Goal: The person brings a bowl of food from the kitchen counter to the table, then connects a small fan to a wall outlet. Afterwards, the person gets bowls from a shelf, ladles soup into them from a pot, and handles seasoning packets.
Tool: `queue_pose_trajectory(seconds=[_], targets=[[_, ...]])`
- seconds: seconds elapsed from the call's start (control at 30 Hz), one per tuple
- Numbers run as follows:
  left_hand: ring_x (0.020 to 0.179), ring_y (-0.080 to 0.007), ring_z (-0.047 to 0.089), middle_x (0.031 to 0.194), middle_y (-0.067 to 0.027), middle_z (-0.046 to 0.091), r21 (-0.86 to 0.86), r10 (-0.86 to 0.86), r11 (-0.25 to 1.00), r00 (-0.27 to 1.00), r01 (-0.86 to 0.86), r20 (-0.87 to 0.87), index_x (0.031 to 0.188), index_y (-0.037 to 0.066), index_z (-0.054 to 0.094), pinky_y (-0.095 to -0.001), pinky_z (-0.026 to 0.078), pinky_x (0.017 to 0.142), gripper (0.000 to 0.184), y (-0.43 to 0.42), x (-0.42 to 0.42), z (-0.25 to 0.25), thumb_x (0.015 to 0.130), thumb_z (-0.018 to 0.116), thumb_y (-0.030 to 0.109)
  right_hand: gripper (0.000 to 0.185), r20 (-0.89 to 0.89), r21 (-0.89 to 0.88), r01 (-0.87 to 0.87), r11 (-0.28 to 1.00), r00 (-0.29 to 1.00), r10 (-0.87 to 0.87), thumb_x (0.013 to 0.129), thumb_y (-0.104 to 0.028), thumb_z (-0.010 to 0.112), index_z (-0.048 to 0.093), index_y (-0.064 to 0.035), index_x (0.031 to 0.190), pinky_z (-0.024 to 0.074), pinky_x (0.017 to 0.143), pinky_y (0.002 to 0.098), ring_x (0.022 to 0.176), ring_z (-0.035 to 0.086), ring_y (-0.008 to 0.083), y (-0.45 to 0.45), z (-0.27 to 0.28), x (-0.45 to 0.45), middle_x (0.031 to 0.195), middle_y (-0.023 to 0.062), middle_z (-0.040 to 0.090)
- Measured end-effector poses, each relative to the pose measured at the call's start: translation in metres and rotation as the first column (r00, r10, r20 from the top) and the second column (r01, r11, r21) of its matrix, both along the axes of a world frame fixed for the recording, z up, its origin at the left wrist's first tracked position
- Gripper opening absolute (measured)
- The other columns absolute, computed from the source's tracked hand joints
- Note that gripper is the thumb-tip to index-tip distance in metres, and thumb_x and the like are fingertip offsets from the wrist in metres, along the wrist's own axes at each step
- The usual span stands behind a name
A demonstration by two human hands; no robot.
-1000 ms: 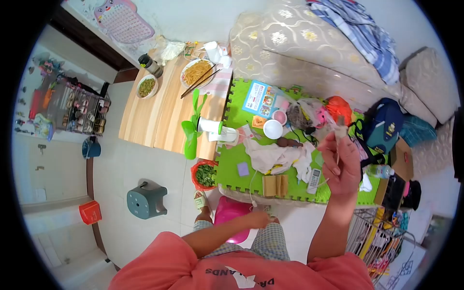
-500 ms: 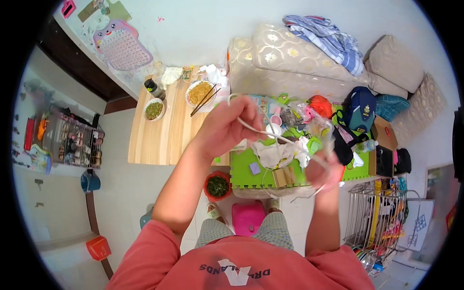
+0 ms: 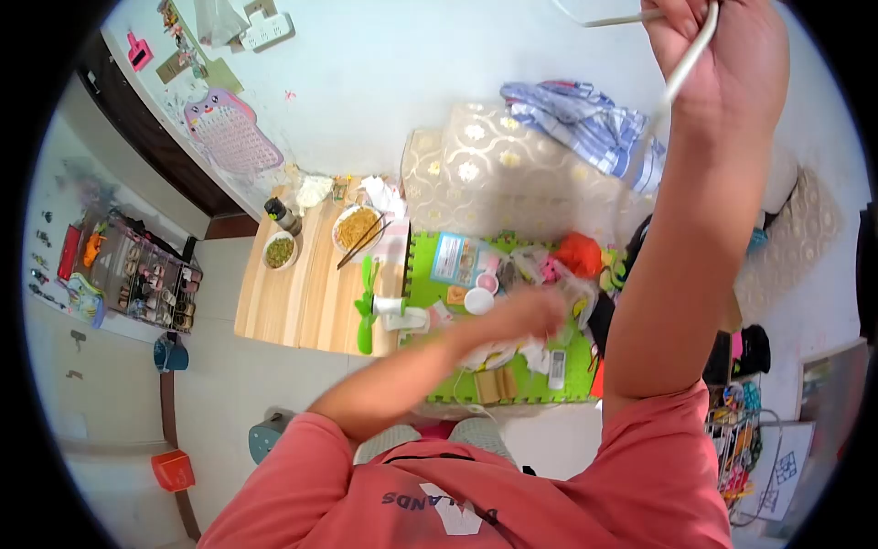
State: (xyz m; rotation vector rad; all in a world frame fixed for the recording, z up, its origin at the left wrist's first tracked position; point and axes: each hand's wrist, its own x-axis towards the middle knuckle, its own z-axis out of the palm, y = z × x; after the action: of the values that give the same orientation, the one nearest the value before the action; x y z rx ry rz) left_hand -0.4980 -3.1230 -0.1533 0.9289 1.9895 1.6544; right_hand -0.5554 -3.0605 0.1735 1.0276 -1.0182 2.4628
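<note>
My right hand (image 3: 722, 46) is raised at the top right, its fingers closed round a white cable (image 3: 692, 57). One stretch of the cable runs left from the fingers, and another hangs down beside the forearm and blurs. My left hand (image 3: 535, 314) reaches across the green foam mat (image 3: 421, 366), smeared by motion, so its fingers cannot be made out. Beneath and around it lie white cloth or paper, clear plastic bags and a white round lid or cup (image 3: 479, 300). A green-bladed fan (image 3: 366, 306) with a white body is left of that arm.
A wooden table (image 3: 274, 316) at left holds a bowl of noodles (image 3: 358, 229) with chopsticks, a bowl of green food (image 3: 279, 250) and a dark bottle (image 3: 283, 215). A remote (image 3: 557, 369) and cardboard piece (image 3: 495, 385) lie on the mat. The sofa (image 3: 476, 169) stands behind.
My right hand has risen high to the upper right with the cable. My left hand has let go of its raised spot and moved down and right over the mat. The fan now shows.
</note>
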Motion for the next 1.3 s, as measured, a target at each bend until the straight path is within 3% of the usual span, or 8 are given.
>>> queue_pose_trajectory(seconds=[0.17, 0.27, 0.4, 0.5, 0.73, 0.8, 1.03, 1.3], targets=[[0.065, -0.0151, 0.056, 0.067, -0.0074, 0.057, 0.317, 0.816, 0.577, 0.537, -0.752, -0.212, 0.074, -0.001, 0.055, -0.0283, 0.047, 0.065, 0.024, -0.111, -0.138, 0.184, 0.089, 0.04, 0.011, 0.023, 0.077, 0.202, 0.112, 0.973, 0.988, -0.13, 0.092, -0.013, 0.043, 0.048, 0.0029, 0.108, 0.0239, 0.036, 0.0166, 0.043, 0.029, 0.0031, 0.024, 0.011, -0.035, 0.057, -0.0037, 0.037], [0.063, -0.0197, 0.058, 0.067, -0.0094, 0.06, 0.425, 0.893, 0.449, 0.378, -0.786, -0.245, 0.078, 0.0, 0.057, -0.0316, 0.047, 0.062, 0.018, -0.118, -0.169, 0.209, 0.085, 0.043, 0.008, 0.017, 0.119, 0.48, 0.223, 0.848, 0.942, -0.315, 0.087, -0.017, 0.052, 0.059, -0.002, 0.082, 0.0322, 0.044, 0.0219, 0.049, 0.044, 0.0072, 0.011, -0.043, -0.078, 0.057, 0.0005, 0.051], [0.073, -0.0172, 0.057, 0.095, -0.0096, 0.06, -0.16, 0.665, 0.507, 0.502, -0.847, -0.553, 0.104, 0.006, 0.054, -0.0301, 0.047, 0.069, 0.031, -0.128, -0.206, 0.113, 0.073, 0.055, -0.001, 0.03, -0.378, 0.738, 0.644, 0.201, 0.642, -0.667, 0.083, -0.027, 0.052, 0.062, 0.0018, 0.086, 0.0447, 0.062, 0.0309, 0.063, 0.059, 0.022, -0.001, -0.167, -0.141, 0.065, 0.0117, 0.061], [0.081, -0.0191, 0.058, 0.102, -0.0134, 0.058, -0.405, 0.3, 0.805, 0.887, -0.433, -0.352, 0.116, 0.01, 0.049, -0.0335, 0.047, 0.073, 0.045, -0.127, -0.193, 0.031, 0.074, 0.058, -0.001, 0.025, -0.062, 0.956, 0.208, 0.206, 0.832, -0.551, 0.08, -0.021, 0.053, 0.063, 0.0007, 0.088, 0.0463, 0.065, 0.0326, 0.07, 0.062, 0.0274, 0.009, -0.192, -0.147, 0.074, 0.0154, 0.064], [0.086, -0.0192, 0.06, 0.098, -0.0106, 0.061, -0.385, 0.26, 0.871, 0.951, -0.305, -0.165, 0.107, 0.001, 0.056, -0.0315, 0.049, 0.077, 0.03, -0.179, -0.179, -0.056, 0.077, 0.057, 0.001, 0.024, -0.059, 0.86, 0.348, 0.373, 0.793, -0.606, 0.078, -0.004, 0.051, 0.062, -0.0011, 0.099, 0.0485, 0.063, 0.0326, 0.069, 0.064, 0.0227, -0.049, -0.219, -0.157, 0.085, 0.0159, 0.065], [0.083, -0.0162, 0.06, 0.096, -0.0097, 0.062, -0.282, 0.349, 0.911, 0.927, -0.301, 0.14, 0.103, -0.001, 0.058, -0.0284, 0.05, 0.075, 0.021, -0.205, -0.185, -0.035, 0.085, 0.051, 0.008, 0.041, 0.313, 0.882, -0.025, 0.47, 0.777, -0.546, 0.076, 0.005, 0.045, 0.055, -0.0041, 0.115, 0.0493, 0.057, 0.0292, 0.063, 0.065, 0.0205, -0.085, -0.208, -0.152, 0.095, 0.018, 0.063], [0.077, -0.0156, 0.058, 0.086, -0.007, 0.061, 0.407, 0.253, 0.641, 0.679, -0.651, 0.689, 0.102, -0.001, 0.057, -0.0274, 0.048, 0.067, 0.032, -0.355, -0.206, 0.11, 0.092, 0.048, 0.028, 0.065, -0.079, 0.842, 0.181, 0.509, 0.973, -0.215, 0.076, 0.015, 0.033, 0.037, -0.0154, 0.133, 0.0517, 0.056, 0.028, 0.06, 0.059, 0.0145, -0.28, -0.186, -0.187, 0.125, 0.0222, 0.044], [0.073, -0.0143, 0.056, 0.082, -0.0048, 0.059, 0.474, 0.455, 0.606, 0.767, -0.639, 0.452, 0.093, 0.003, 0.057, -0.0274, 0.042, 0.059, 0.029, -0.521, -0.266, 0.157, 0.091, 0.049, 0.031, 0.047, -0.078, 0.781, 0.316, 0.538, 0.905, -0.419, 0.084, 0.001, 0.048, 0.038, -0.0063, 0.129, 0.0448, 0.044, 0.0252, 0.055, 0.057, 0.0158, -0.464, -0.167, -0.216, 0.091, 0.0144, 0.059]])
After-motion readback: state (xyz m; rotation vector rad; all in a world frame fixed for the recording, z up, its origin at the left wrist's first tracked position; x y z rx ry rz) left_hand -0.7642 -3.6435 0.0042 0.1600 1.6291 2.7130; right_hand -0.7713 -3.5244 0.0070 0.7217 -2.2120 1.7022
